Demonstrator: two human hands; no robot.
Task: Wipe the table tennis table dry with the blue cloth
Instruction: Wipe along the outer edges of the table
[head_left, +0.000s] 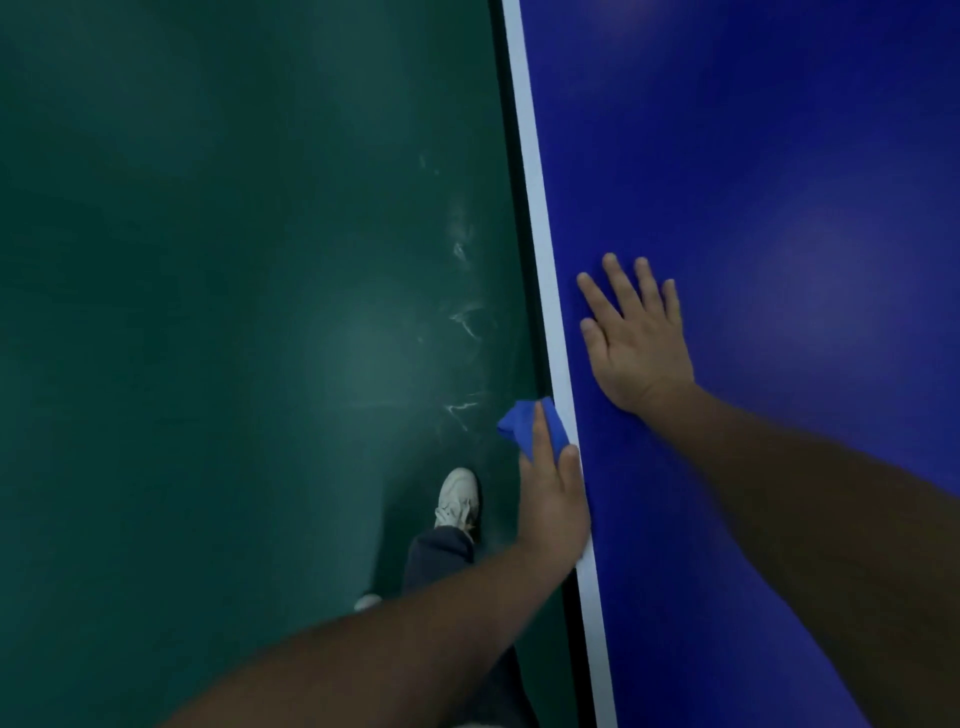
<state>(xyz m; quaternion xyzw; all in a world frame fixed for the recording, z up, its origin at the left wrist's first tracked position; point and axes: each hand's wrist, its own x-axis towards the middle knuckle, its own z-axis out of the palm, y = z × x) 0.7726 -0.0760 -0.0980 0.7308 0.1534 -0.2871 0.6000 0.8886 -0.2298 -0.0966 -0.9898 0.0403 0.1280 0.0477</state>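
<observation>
The blue table tennis table (779, 156) fills the right side of the head view, with a white line (540, 249) along its left edge. My left hand (553, 491) holds the blue cloth (522, 426) against that edge of the table, with the cloth bunched out past the fingers over the floor. My right hand (636, 340) lies flat on the table top with its fingers spread, just right of the white line and ahead of the left hand. It holds nothing.
The dark green floor (208, 312) lies to the left of the table, with pale scuff marks (462, 312) near the edge. My leg and white shoe (457, 496) stand on the floor close beside the table.
</observation>
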